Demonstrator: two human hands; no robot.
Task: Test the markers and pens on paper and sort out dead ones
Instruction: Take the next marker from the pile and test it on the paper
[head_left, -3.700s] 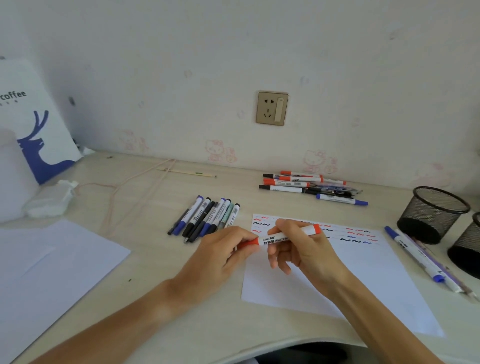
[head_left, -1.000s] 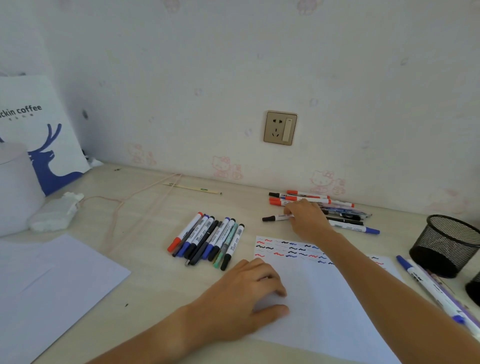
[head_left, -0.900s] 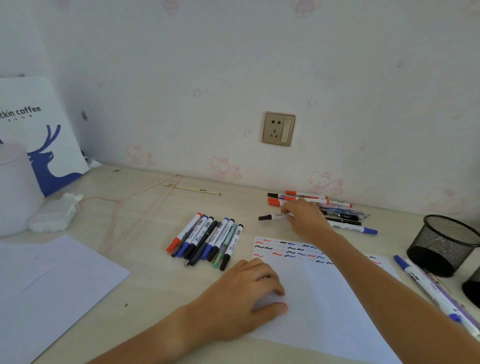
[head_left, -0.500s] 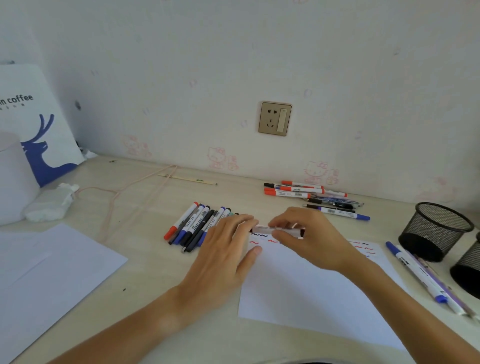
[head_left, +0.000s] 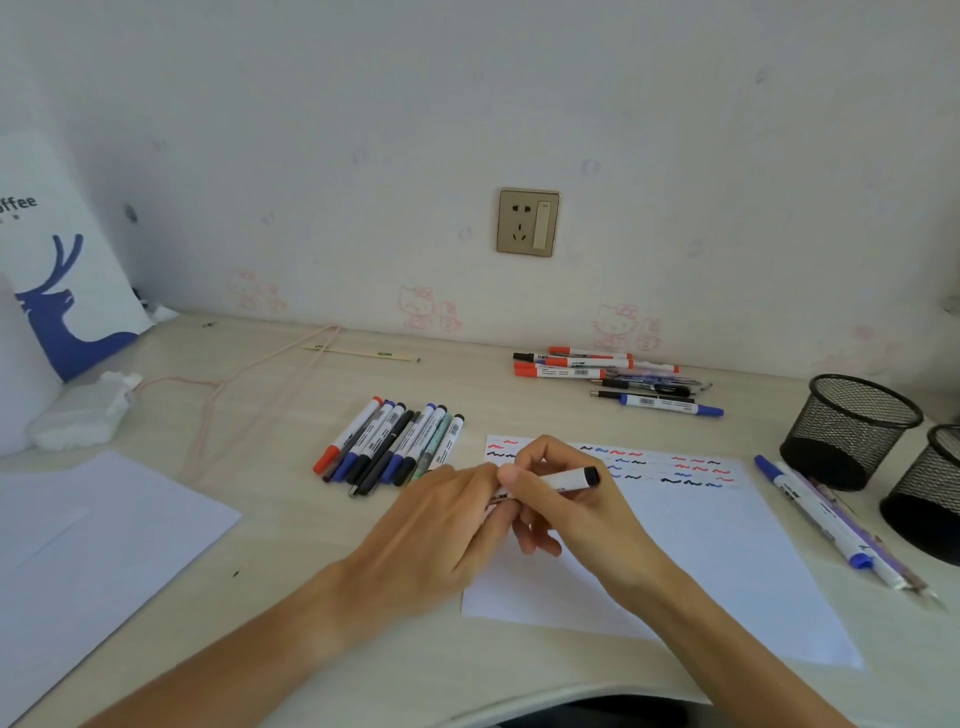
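A white marker with a black end (head_left: 563, 480) is held in both hands over the left part of the test paper (head_left: 691, 540). My right hand (head_left: 566, 504) grips its barrel; my left hand (head_left: 447, 525) pinches its near end, which is hidden by fingers. The paper's top strip carries red, black and blue squiggles. A row of several tested markers (head_left: 395, 447) lies left of the paper. A pile of markers and pens (head_left: 608, 376) lies near the wall. Two or three pens (head_left: 831, 519) lie right of the paper.
Two black mesh pen cups (head_left: 852, 426) stand at the right edge. A second white sheet (head_left: 88, 540) lies at the left. A crumpled tissue (head_left: 83, 410), a pink cord (head_left: 244, 379), a paper-wrapped stick (head_left: 363, 353) and a coffee bag (head_left: 62, 270) sit at the back left.
My right hand took a black marker from the far pile and brought it over the paper. My left hand left the paper and closed on the marker's near end.
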